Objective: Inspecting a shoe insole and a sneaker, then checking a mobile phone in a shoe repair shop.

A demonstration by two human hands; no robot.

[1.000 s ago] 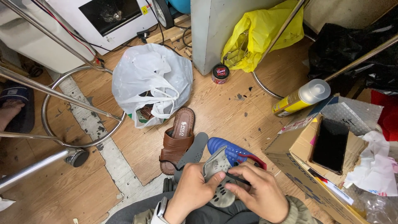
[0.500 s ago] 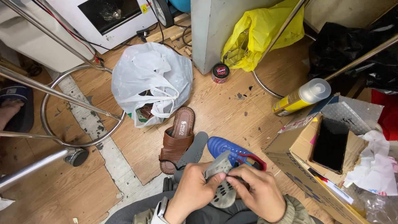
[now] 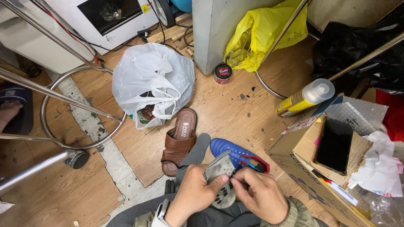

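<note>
cluttered shoe-repair workshop: polish tin [image 3: 222, 73], spray can [image 3: 305, 98], loose insole [image 3: 194, 155], sandal [image 3: 180, 141].

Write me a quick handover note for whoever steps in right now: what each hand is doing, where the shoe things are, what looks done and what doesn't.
Left hand: grips a grey insole over the lap, thumb on its top face.
Right hand: fingertips pinch the same insole's edge.
Blue shoe: on the wooden floor just beyond the hands, opening toward the person.
Second grey insole: lies flat between the blue shoe and a brown sandal.
Nearby: yellow spray can beside the cardboard box, small round tin, white plastic bag.
Done: both insoles are outside the shoe. Left: the held insole is not in the shoe.
</note>
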